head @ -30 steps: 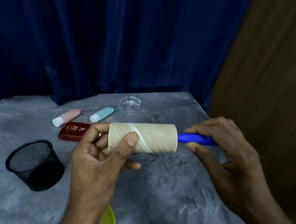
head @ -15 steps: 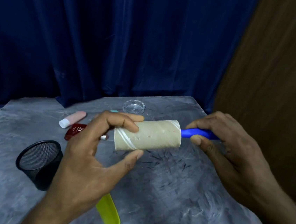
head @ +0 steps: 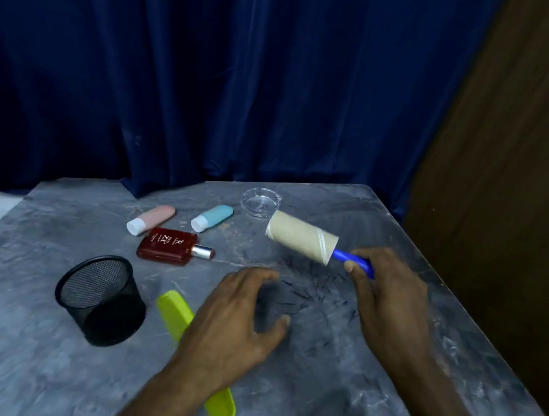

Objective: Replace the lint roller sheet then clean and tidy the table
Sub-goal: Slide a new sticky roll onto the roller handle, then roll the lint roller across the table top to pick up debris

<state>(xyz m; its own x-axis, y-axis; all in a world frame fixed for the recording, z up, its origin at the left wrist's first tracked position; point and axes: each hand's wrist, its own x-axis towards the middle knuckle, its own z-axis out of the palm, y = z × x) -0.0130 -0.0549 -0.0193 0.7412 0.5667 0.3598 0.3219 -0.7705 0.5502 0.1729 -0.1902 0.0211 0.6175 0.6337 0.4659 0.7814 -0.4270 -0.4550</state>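
Nearest, the left hand (head: 241, 319) hovers with its grip spread open and empty over the grey table (head: 368, 370), above a yellow-green comb (head: 175, 312). Further out, the right hand (head: 389, 297) has its grip closed on the lint roller (head: 302, 237) by its blue handle (head: 354, 260), the tan roll angled toward the glass ashtray (head: 260, 201). A black mesh cup (head: 100, 301) stands at left, with a red perfume bottle (head: 167, 245) and pink (head: 151, 218) and blue (head: 213, 217) tubes lying beyond it.

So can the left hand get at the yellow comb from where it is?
Probably yes. The left hand is open and empty, hovering directly over the yellow comb, which lies flat on the table with nothing on it.
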